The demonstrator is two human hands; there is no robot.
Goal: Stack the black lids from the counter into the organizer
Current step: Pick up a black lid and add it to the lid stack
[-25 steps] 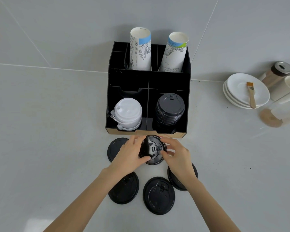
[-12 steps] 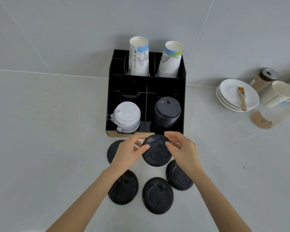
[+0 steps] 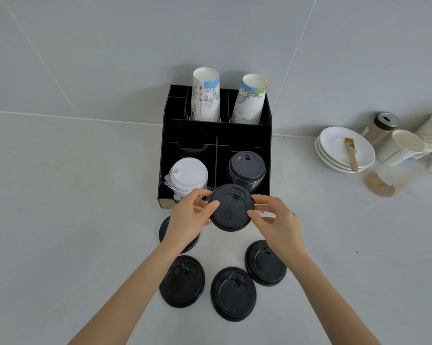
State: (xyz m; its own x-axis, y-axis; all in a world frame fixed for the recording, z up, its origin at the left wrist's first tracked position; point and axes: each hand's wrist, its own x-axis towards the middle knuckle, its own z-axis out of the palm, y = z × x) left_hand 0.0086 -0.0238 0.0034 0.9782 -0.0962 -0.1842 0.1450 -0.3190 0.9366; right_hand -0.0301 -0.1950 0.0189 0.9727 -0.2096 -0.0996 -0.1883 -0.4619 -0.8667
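I hold a black lid (image 3: pixel 231 207) in the air just in front of the black organizer (image 3: pixel 267 135). My left hand (image 3: pixel 187 217) pinches its left rim and my right hand (image 3: pixel 276 219) pinches its right rim. Behind it, the organizer's front right compartment holds a stack of black lids (image 3: pixel 246 168). The front left compartment holds white lids (image 3: pixel 188 175). On the counter lie three black lids in full view (image 3: pixel 182 281), (image 3: pixel 233 293), (image 3: pixel 265 262), and a fourth black lid (image 3: pixel 164 227) mostly hidden under my left hand.
Two tall paper cup stacks (image 3: pixel 205 97) (image 3: pixel 249 102) stand in the organizer's back row. To the right are stacked white saucers (image 3: pixel 334 155) with a brush (image 3: pixel 351 154), a shaker jar (image 3: pixel 382 127), paper cups (image 3: pixel 404 148) and a clear plastic cup (image 3: pixel 389 176).
The lid has risen off the counter between both hands and moved toward the organizer's front right compartment. My view has pulled back a little.
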